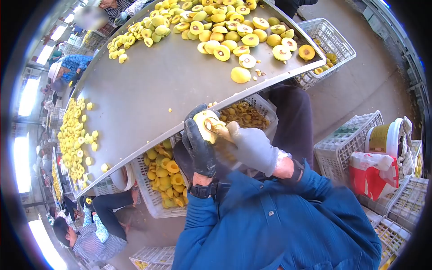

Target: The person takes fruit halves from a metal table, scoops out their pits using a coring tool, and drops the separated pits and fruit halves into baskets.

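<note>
My left hand, in a dark glove, is closed round a pale yellow peach half with its brown centre facing right. My right hand, in a grey glove, grips a small brownish hand tool whose end is at the peach's centre; its exact kind is unclear. Both hands are just off the near edge of the metal table. Below them, a lined crate holds many small brown-and-yellow pieces. Halved peaches with pits showing are heaped on the table's far side.
Hollowed peach halves lie at the table's left end. A white crate of yellow halves stands under the edge. To the right are another crate, a white bucket and a red-and-white bag. A co-worker sits at lower left.
</note>
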